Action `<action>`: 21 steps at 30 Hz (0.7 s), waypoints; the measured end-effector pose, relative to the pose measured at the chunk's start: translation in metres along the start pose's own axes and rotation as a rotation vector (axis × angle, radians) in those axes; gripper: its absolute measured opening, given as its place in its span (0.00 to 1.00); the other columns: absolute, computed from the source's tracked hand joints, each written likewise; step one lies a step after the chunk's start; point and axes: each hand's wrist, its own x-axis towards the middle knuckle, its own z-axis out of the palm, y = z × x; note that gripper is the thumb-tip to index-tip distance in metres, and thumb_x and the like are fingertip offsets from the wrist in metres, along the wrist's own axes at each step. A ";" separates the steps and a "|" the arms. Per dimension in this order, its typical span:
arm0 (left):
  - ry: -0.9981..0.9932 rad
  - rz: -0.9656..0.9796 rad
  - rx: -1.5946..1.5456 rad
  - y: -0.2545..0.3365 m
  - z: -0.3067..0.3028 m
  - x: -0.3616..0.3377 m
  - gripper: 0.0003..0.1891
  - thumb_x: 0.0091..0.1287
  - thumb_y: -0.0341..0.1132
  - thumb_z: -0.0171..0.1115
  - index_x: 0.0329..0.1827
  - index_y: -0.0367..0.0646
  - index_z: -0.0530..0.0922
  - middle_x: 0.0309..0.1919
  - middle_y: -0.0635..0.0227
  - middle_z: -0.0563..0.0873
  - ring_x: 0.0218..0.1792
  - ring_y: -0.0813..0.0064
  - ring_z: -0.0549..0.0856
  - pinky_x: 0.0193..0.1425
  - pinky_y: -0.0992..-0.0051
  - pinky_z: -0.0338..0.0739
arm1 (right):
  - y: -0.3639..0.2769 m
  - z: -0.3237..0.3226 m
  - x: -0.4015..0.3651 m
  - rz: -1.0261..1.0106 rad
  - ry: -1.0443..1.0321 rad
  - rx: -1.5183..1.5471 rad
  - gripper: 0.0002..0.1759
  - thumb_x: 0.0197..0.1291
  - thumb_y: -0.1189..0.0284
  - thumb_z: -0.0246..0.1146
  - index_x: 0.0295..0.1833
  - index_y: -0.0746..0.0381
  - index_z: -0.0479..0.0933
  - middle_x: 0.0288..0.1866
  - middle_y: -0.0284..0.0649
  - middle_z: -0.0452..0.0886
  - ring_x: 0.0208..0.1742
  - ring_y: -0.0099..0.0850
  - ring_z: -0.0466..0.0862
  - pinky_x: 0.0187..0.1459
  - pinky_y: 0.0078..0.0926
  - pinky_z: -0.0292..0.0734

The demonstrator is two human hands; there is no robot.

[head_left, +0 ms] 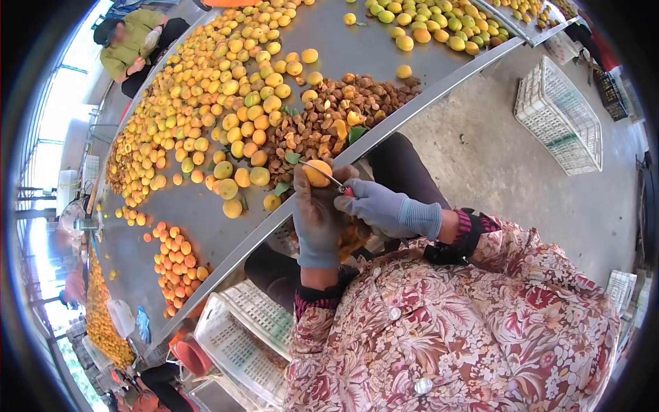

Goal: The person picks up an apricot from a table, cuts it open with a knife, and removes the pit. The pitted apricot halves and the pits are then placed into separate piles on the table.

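My left hand (pixel 317 220), in a grey-blue glove, grips a yellow-orange apricot (pixel 317 173) at the edge of the metal table (pixel 329 34). In my right hand (pixel 388 208), also gloved, is a small knife (pixel 334 181) with a red handle, its blade touching the apricot. Just beyond my hands lies a heap of brown pits (pixel 322 117). To the left of it spreads a large pile of whole apricots (pixel 206 103). Orange fruit pieces (pixel 353 237) show under my hands, over my lap.
White plastic crates stand by my knees (pixel 240 336) and on the concrete floor at right (pixel 559 113). Orange halved fruit (pixel 177 264) lies at the table's near left. A second apricot pile (pixel 439 24) is far right. Another person (pixel 134 44) sits across the table.
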 end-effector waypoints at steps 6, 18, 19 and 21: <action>0.055 0.143 0.374 0.000 0.011 -0.003 0.30 0.71 0.59 0.39 0.57 0.38 0.69 0.50 0.50 0.79 0.50 0.62 0.80 0.57 0.65 0.74 | 0.011 0.003 0.010 -0.115 0.008 -0.126 0.13 0.67 0.62 0.55 0.47 0.60 0.68 0.25 0.31 0.71 0.21 0.18 0.71 0.21 0.18 0.66; 0.211 0.213 0.479 -0.014 -0.008 0.008 0.32 0.69 0.61 0.43 0.51 0.36 0.72 0.46 0.52 0.80 0.47 0.61 0.81 0.56 0.65 0.75 | 0.001 -0.002 0.000 -0.066 0.070 -0.252 0.18 0.64 0.59 0.55 0.43 0.64 0.68 0.30 0.44 0.77 0.31 0.35 0.80 0.35 0.31 0.73; 0.186 0.093 0.203 -0.010 0.006 0.006 0.31 0.69 0.60 0.45 0.52 0.37 0.71 0.44 0.55 0.81 0.46 0.60 0.80 0.56 0.64 0.75 | 0.010 -0.001 0.003 -0.225 0.145 -0.314 0.18 0.63 0.58 0.56 0.43 0.64 0.68 0.29 0.43 0.77 0.30 0.34 0.79 0.34 0.30 0.72; 0.173 0.027 0.153 -0.009 0.008 0.009 0.29 0.69 0.60 0.45 0.50 0.37 0.72 0.44 0.56 0.81 0.45 0.60 0.81 0.55 0.63 0.76 | 0.021 -0.004 0.010 -0.378 0.224 -0.379 0.18 0.63 0.58 0.56 0.42 0.64 0.68 0.29 0.42 0.77 0.29 0.32 0.78 0.33 0.29 0.72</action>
